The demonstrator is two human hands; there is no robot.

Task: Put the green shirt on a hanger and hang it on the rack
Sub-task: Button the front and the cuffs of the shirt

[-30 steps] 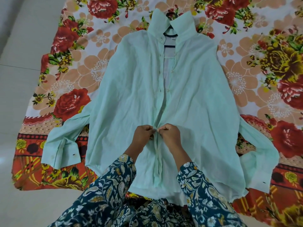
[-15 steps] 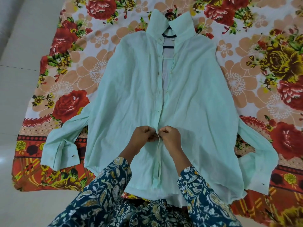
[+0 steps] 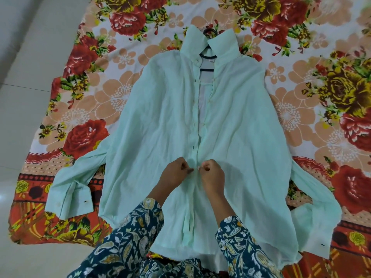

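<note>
The pale green shirt point(image 3: 160, 121) lies flat, front up, on a floral sheet, sleeves spread to both sides. A dark hanger point(image 3: 207, 55) is inside it; its hook shows above the collar and its bars show in the open neck. The upper front stands open, the part below my hands is closed. My left hand point(image 3: 174, 173) pinches the left front edge and my right hand point(image 3: 211, 173) pinches the right front edge at the lower middle, fingertips almost touching. No rack is in view.
The floral sheet point(image 3: 90, 109) with red and orange flowers covers the floor under the shirt. Pale floor tiles point(image 3: 26, 97) run along the left. My dark floral sleeves point(image 3: 132, 243) fill the bottom of the view.
My hands have stayed at the same spot on the front edges, fingers shifting slightly. The view has tilted down a little, so the shirt sits lower in the picture.
</note>
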